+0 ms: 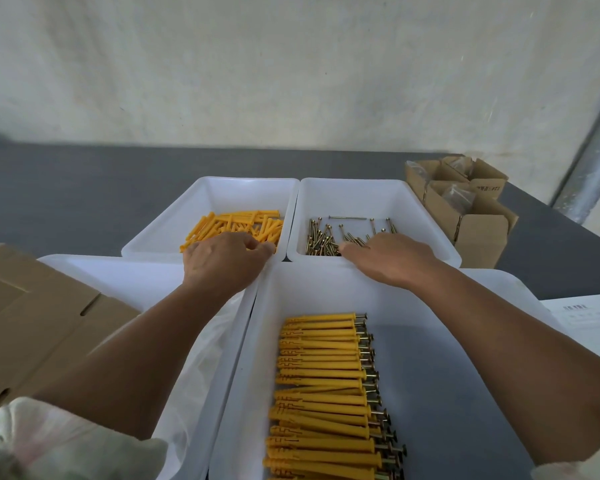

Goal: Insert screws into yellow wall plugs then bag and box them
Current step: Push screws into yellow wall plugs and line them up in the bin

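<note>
Left hand (222, 261) is curling among yellow plugs (236, 221) in the upper-left bin (222, 184), grip unclear. Right hand (392, 259) is touching screws (321, 237) with straight fingers.

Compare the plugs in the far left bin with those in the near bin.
The far plugs are bare; the near plugs each carry a screw, head out at the right. The far plugs lie jumbled; the near plugs lie side by side in a row. The left hand is at the far plugs; nothing touches the near plugs. Both are yellow.
</note>
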The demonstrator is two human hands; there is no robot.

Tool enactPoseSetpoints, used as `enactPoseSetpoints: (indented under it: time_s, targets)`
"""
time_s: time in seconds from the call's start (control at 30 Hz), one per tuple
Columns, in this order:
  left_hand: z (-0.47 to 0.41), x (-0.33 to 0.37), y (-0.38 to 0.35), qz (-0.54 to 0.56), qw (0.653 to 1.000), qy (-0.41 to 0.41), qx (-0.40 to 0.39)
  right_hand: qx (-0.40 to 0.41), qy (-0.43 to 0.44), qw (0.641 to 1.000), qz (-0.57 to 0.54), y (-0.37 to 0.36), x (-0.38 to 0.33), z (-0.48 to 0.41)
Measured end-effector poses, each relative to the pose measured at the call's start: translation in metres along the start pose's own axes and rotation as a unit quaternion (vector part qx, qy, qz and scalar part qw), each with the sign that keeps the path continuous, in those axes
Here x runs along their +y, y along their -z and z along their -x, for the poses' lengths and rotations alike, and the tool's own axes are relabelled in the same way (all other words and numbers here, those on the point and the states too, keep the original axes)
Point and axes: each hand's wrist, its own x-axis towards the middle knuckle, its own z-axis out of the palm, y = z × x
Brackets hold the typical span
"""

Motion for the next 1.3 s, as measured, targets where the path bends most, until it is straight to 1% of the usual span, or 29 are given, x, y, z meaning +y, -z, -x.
enactPoseSetpoints:
  time_s: [0.13,0.3,0.43,0.57,0.73,0.8,0.9,0.97,1.03,1.1,1.17,1.2,1.3]
  targets:
    - [0.000,0.000,0.002,0.047,0.999,0.017,0.012,0.025,0.007,0.996,-0.081,0.001,0.004,0.000]
    - [0.001,0.002,0.003,0.065,0.997,0.017,0.028,0.061,0.044,0.984,-0.163,0.006,0.007,0.005]
    - [0.003,0.003,0.003,0.075,0.996,0.013,0.042,0.124,0.049,0.966,-0.221,0.011,0.006,0.008]
    - [0.005,0.003,0.004,0.081,0.995,0.007,0.050,0.184,0.038,0.951,-0.246,0.017,0.002,0.008]
    - [0.006,0.004,0.004,0.094,0.994,0.005,0.058,0.198,0.058,0.944,-0.255,0.023,-0.004,0.011]
    - [0.006,0.004,0.004,0.116,0.991,0.011,0.066,0.204,0.065,0.941,-0.263,0.025,-0.007,0.014]
    - [0.006,0.006,0.006,0.172,0.980,0.018,0.095,0.213,0.070,0.934,-0.279,0.027,-0.011,0.016]
    - [0.005,0.007,0.009,0.214,0.968,0.012,0.130,0.217,0.074,0.922,-0.314,0.028,-0.012,0.018]
    - [0.005,0.011,0.014,0.289,0.942,-0.001,0.173,0.218,0.078,0.905,-0.356,0.030,-0.014,0.019]
    - [0.008,0.018,0.020,0.364,0.910,-0.016,0.200,0.213,0.077,0.893,-0.388,0.031,-0.016,0.020]
    - [0.014,0.027,0.025,0.402,0.897,-0.029,0.184,0.196,0.072,0.880,-0.426,0.033,-0.017,0.021]
    - [0.016,0.031,0.026,0.418,0.894,-0.038,0.155,0.184,0.068,0.872,-0.449,0.034,-0.018,0.022]
    - [0.025,0.040,0.024,0.442,0.893,-0.072,0.035,0.145,0.064,0.849,-0.503,0.036,-0.020,0.025]
